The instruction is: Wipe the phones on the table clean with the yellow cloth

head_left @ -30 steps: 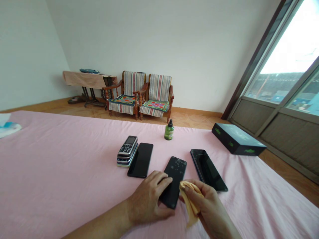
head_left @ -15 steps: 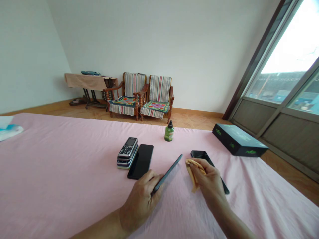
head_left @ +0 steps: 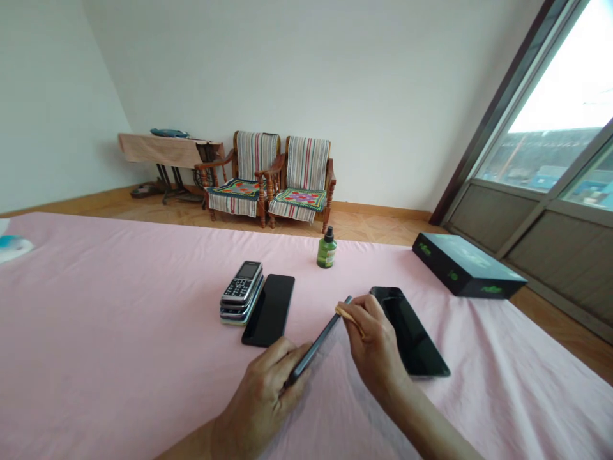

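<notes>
My left hand was clamped round the near end of a slim phone, which stood tilted on its side and ran away from that hand, forward and to the right. My right hand had its fingers pinched together on a yellow cloth, held against the phone's far end. Just ahead of my left hand a black smartphone lay flat on the pink sheet, a stack of keypad phones close along its left side. Just right of my right hand lay a large dark phone. Beyond both hands stood a green bottle; farther out, to my right hand's right, sat a black box.
</notes>
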Demonstrator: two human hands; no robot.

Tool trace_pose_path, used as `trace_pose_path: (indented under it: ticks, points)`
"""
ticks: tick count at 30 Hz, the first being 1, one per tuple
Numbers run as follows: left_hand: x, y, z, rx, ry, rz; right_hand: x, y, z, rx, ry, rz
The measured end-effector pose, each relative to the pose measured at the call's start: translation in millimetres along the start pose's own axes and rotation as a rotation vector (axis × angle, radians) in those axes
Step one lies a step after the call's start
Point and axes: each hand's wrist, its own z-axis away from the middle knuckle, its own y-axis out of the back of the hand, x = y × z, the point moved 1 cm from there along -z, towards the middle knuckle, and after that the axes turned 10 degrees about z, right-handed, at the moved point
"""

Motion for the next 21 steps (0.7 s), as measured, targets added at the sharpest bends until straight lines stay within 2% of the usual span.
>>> trace_pose_path:
  ticks: [9,13,16,21]
  points:
    - [0,-0.2,-1,0.015,0.046,0.081,-55,-7,34,-0.079,0.136,-0.108]
    - [-3,2.7,-1,0.009,0.013,0.143,-73,-9,43,-0.111,0.164,-0.242]
    - [-4,5.6,-2,-0.016,0.007,0.153,-65,-4,36,-0.117,0.150,-0.262]
    - [-4,6.4,-4,-0.066,0.039,0.106,-11,17,8,0.073,-0.044,0.042]
